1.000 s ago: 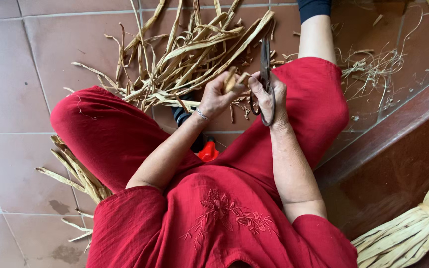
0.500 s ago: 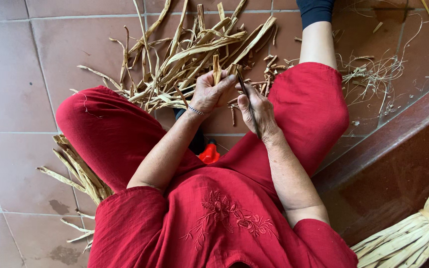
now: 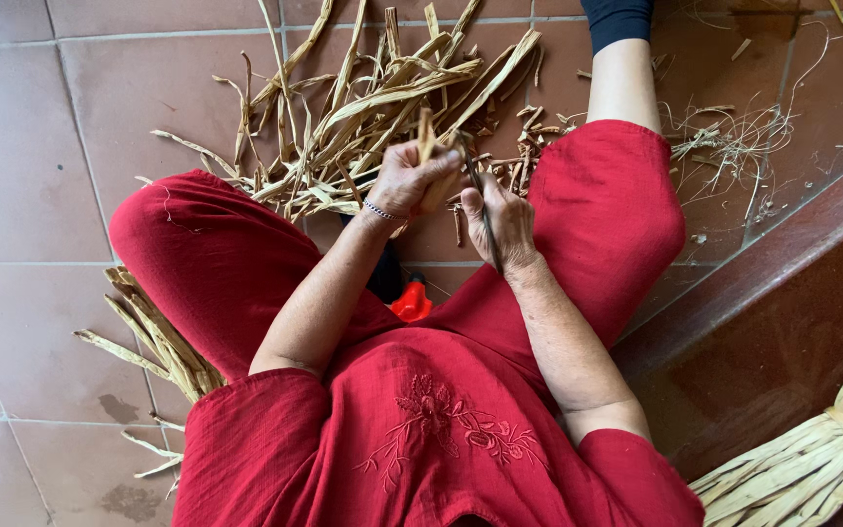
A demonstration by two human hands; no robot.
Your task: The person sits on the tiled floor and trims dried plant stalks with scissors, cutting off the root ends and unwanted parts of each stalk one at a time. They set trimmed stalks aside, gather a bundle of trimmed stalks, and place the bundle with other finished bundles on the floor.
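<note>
We note the left hand (image 3: 410, 181) closed on a dried stalk (image 3: 425, 134) above the far pile (image 3: 363, 107), and the right hand (image 3: 500, 220) closed on scissors (image 3: 480, 200). Risk, as we judge it: the blades sit just beside the left fingers, so a slip could nick them.

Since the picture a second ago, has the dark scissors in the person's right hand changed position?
Yes. The scissors have tipped from upright above the right hand to slanting down across it, against the right knee.

The tied straw bundle (image 3: 812, 459) runs off the right edge; the scissors' handles (image 3: 488, 229) are hidden.
</note>
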